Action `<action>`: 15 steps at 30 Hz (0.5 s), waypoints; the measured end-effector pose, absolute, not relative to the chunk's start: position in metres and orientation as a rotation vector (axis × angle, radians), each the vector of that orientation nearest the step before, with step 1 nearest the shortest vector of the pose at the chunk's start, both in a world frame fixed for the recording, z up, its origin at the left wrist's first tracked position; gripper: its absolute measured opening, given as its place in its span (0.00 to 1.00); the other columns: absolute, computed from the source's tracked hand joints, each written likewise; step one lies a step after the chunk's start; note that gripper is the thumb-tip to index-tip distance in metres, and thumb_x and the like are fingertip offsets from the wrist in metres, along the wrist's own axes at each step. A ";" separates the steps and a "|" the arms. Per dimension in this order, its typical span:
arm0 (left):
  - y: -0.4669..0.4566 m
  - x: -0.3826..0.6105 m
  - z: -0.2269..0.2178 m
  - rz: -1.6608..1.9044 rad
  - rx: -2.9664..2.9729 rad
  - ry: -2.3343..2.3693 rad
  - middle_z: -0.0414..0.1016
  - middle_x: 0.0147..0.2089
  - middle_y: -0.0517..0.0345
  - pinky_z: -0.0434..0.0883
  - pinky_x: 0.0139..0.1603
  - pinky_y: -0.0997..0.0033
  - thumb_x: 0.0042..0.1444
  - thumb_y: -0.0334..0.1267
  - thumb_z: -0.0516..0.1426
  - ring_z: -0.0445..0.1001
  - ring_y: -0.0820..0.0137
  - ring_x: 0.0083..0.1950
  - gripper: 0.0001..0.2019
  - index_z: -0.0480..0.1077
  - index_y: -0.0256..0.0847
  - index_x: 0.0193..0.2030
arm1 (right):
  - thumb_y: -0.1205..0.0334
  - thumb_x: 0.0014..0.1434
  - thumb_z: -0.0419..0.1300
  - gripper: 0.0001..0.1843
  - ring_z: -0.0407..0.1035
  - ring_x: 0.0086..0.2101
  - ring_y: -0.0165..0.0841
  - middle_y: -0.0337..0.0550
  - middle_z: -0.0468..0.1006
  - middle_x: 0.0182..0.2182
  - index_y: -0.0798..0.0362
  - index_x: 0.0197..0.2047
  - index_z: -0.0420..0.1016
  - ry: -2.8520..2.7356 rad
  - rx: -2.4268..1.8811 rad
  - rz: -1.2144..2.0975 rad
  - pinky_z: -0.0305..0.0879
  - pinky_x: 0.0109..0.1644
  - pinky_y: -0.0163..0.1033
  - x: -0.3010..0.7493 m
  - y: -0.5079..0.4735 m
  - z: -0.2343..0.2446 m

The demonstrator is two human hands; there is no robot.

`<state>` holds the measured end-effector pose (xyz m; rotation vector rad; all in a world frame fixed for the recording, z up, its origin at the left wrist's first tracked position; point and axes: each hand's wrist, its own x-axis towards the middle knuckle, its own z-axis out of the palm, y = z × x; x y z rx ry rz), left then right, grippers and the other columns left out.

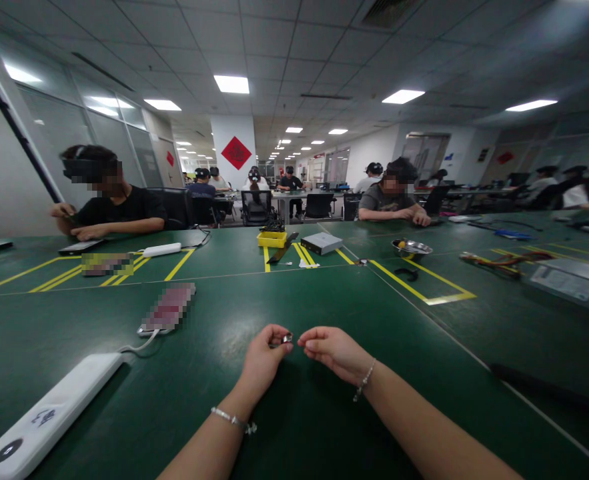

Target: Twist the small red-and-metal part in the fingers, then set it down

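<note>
Over the green table, my left hand (267,353) pinches a small shiny metal piece (287,338) between thumb and fingers. The piece looks silvery with a dark or reddish part; its kind is too small to make out. Just to its right is my right hand (331,350), with fingertips pressed together and a narrow gap between the two hands. Whatever those right fingertips hold, if anything, is hidden. Both wrists carry a thin silver bracelet.
On the left lie a white power bank (49,413) and a phone (168,309) joined by a cable. Farther off stand a yellow tray (271,240), a grey box (321,243), a metal bowl (412,248) and a power supply unit (569,280). Two people sit across the table.
</note>
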<state>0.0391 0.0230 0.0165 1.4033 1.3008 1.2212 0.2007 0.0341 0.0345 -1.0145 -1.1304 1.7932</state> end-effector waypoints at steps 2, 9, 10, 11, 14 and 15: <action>0.022 0.039 0.017 1.214 1.398 1.262 0.72 0.30 0.59 0.65 0.35 0.74 0.42 0.35 0.56 0.69 0.73 0.31 0.09 0.67 0.37 0.33 | 0.72 0.35 0.63 0.10 0.66 0.26 0.24 0.42 0.75 0.27 0.58 0.26 0.72 -1.115 -1.010 1.841 0.61 0.34 0.32 0.202 0.034 0.033; 0.022 0.038 0.015 1.202 1.485 1.241 0.74 0.31 0.56 0.65 0.36 0.71 0.48 0.40 0.51 0.70 0.71 0.31 0.12 0.70 0.37 0.36 | 0.67 0.38 0.65 0.12 0.64 0.24 0.22 0.41 0.74 0.26 0.58 0.29 0.70 -1.105 -0.990 1.858 0.60 0.30 0.30 0.204 0.036 0.030; 0.022 0.039 0.016 1.203 1.475 1.244 0.74 0.31 0.57 0.65 0.37 0.71 0.48 0.39 0.52 0.70 0.71 0.32 0.11 0.70 0.38 0.36 | 0.65 0.39 0.65 0.11 0.64 0.23 0.21 0.40 0.74 0.25 0.58 0.29 0.70 -1.098 -0.998 1.845 0.60 0.29 0.29 0.204 0.037 0.030; 0.021 0.039 0.017 1.203 1.464 1.253 0.74 0.32 0.57 0.65 0.37 0.71 0.46 0.39 0.53 0.70 0.71 0.33 0.11 0.70 0.38 0.35 | 0.64 0.40 0.65 0.11 0.64 0.22 0.21 0.40 0.73 0.24 0.58 0.29 0.69 -1.092 -1.003 1.832 0.59 0.28 0.29 0.203 0.037 0.030; 0.020 0.040 0.020 1.199 1.459 1.310 0.73 0.31 0.59 0.65 0.35 0.73 0.41 0.35 0.56 0.69 0.72 0.32 0.10 0.69 0.38 0.33 | 0.59 0.43 0.63 0.12 0.62 0.21 0.20 0.37 0.72 0.21 0.57 0.29 0.69 -1.070 -1.010 1.815 0.58 0.26 0.28 0.203 0.037 0.030; 0.019 0.040 0.021 1.198 1.469 1.328 0.73 0.30 0.60 0.64 0.34 0.74 0.40 0.34 0.57 0.69 0.73 0.31 0.09 0.69 0.38 0.32 | 0.58 0.43 0.63 0.12 0.62 0.20 0.20 0.37 0.71 0.21 0.56 0.30 0.69 -1.061 -1.012 1.818 0.58 0.25 0.28 0.202 0.037 0.029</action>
